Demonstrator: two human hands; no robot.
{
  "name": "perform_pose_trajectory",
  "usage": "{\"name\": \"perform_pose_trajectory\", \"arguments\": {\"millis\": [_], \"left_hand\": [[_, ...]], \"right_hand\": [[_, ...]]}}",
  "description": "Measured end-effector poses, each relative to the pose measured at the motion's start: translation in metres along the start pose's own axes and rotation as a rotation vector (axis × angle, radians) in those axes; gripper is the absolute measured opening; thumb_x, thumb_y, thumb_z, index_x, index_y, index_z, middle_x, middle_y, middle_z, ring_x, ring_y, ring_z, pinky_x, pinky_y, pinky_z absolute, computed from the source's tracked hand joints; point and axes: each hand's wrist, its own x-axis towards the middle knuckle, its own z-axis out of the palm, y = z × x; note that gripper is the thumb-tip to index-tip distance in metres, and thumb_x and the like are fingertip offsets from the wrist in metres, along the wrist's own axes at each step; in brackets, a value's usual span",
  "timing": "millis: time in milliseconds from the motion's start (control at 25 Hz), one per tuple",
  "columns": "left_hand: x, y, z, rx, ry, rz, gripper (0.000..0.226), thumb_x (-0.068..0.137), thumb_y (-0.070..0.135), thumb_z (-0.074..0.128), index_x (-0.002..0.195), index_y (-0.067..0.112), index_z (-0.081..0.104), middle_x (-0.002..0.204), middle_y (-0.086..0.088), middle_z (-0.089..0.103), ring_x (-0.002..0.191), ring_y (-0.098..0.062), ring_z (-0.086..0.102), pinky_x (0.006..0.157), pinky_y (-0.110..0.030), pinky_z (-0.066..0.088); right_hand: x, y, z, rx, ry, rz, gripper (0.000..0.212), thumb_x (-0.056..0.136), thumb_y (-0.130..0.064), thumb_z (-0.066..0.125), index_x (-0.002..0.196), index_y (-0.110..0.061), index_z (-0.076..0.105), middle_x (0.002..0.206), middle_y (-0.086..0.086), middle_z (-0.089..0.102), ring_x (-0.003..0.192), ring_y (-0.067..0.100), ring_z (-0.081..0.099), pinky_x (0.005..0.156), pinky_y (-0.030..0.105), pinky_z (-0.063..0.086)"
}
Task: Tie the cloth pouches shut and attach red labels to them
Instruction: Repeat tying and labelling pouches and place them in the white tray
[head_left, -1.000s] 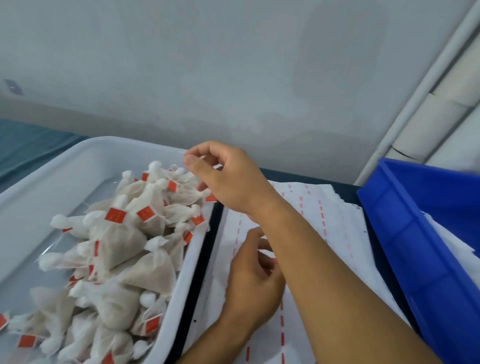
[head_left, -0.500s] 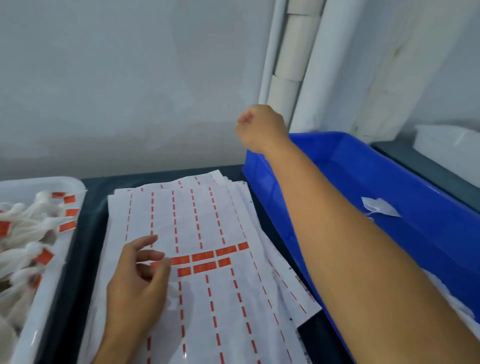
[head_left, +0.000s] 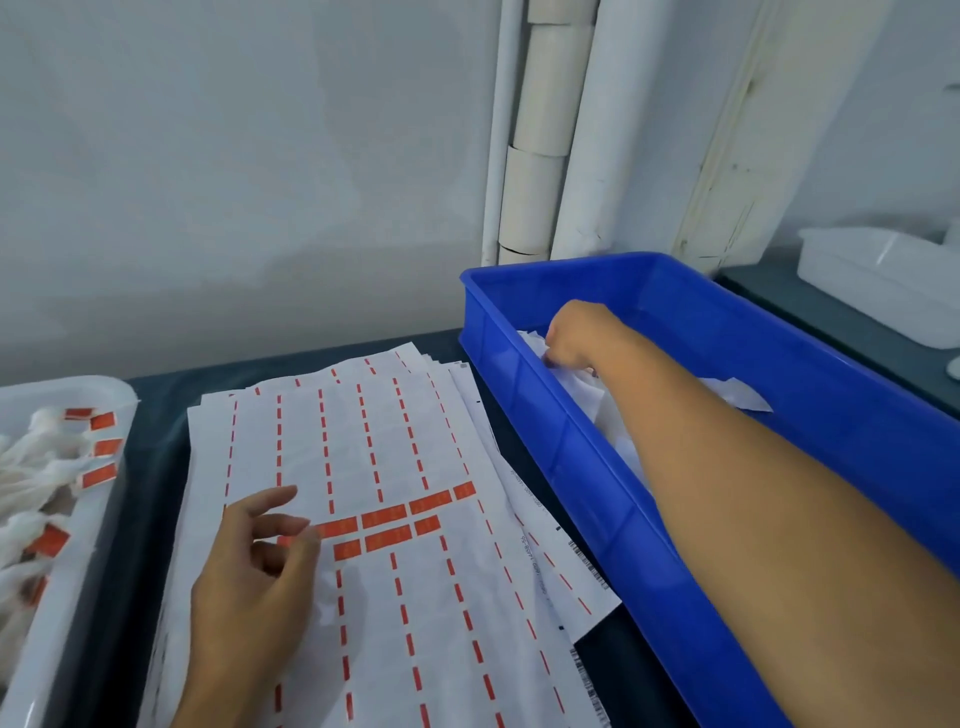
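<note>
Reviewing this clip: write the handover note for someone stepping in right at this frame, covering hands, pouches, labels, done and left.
Right hand: reaching into the blue bin, fingers curled on a white cloth pouch there; grip is partly hidden.
Left hand: fingers loosely spread over the label sheets, holding nothing, beside the remaining red labels.
Done: tied pouches with red labels lie in the white tray on the left.
Left: lift out the next pouch, tie it, peel a label, attach it, then drop it in the tray. More white cloth remains in the bin.
</note>
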Motion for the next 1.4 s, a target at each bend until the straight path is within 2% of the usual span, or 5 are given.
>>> {"name": "perform_pose_trajectory", "arguments": {"millis": [520, 760, 920, 1160, 1400], "left_hand": [[0.002, -0.004, -0.001, -0.022, 0.01, 0.02, 0.037, 0.093, 0.023, 0.073, 0.119, 0.039, 0.052, 0.097, 0.019, 0.064, 0.076, -0.018, 0.068, 0.056, -0.021, 0.05], [-0.001, -0.001, -0.001, -0.009, 0.003, 0.054, 0.038, 0.092, 0.022, 0.073, 0.119, 0.04, 0.053, 0.095, 0.018, 0.065, 0.071, -0.018, 0.067, 0.054, -0.016, 0.049], [-0.002, 0.001, -0.003, -0.035, -0.016, 0.089, 0.035, 0.092, 0.026, 0.073, 0.116, 0.042, 0.053, 0.096, 0.019, 0.065, 0.077, -0.017, 0.068, 0.056, -0.014, 0.048], [-0.01, 0.014, -0.01, -0.246, 0.039, 0.151, 0.025, 0.1, 0.059, 0.045, 0.115, 0.043, 0.058, 0.113, 0.018, 0.066, 0.099, -0.008, 0.069, 0.081, -0.027, 0.056], [-0.01, 0.007, -0.016, -0.431, -0.026, 0.175, 0.032, 0.097, 0.038, 0.058, 0.129, 0.034, 0.057, 0.112, 0.006, 0.071, 0.101, -0.014, 0.071, 0.077, -0.026, 0.06]], "right_hand": [[-0.004, 0.001, -0.003, -0.05, 0.278, 0.066, 0.028, 0.098, -0.013, 0.063, 0.075, -0.016, 0.048, 0.076, 0.005, 0.056, 0.063, 0.02, 0.053, 0.046, 0.031, 0.035], [-0.037, -0.022, -0.055, -0.046, 0.341, -0.047, 0.011, 0.094, -0.003, 0.056, 0.086, -0.011, 0.054, 0.078, 0.006, 0.05, 0.063, 0.023, 0.048, 0.05, 0.032, 0.035], [-0.08, -0.064, -0.088, 0.115, 0.519, -0.3, 0.016, 0.097, -0.015, 0.056, 0.107, -0.017, 0.069, 0.101, 0.007, 0.067, 0.087, 0.03, 0.063, 0.073, 0.038, 0.051], [-0.139, -0.123, -0.036, 0.493, 0.063, -0.76, 0.012, 0.099, -0.031, 0.064, 0.096, -0.025, 0.073, 0.086, -0.011, 0.073, 0.067, 0.007, 0.071, 0.065, 0.023, 0.055], [-0.153, -0.132, 0.081, 0.774, -0.302, -0.867, 0.008, 0.101, -0.033, 0.064, 0.1, -0.031, 0.072, 0.091, -0.018, 0.071, 0.084, 0.002, 0.067, 0.07, 0.02, 0.054]]}}
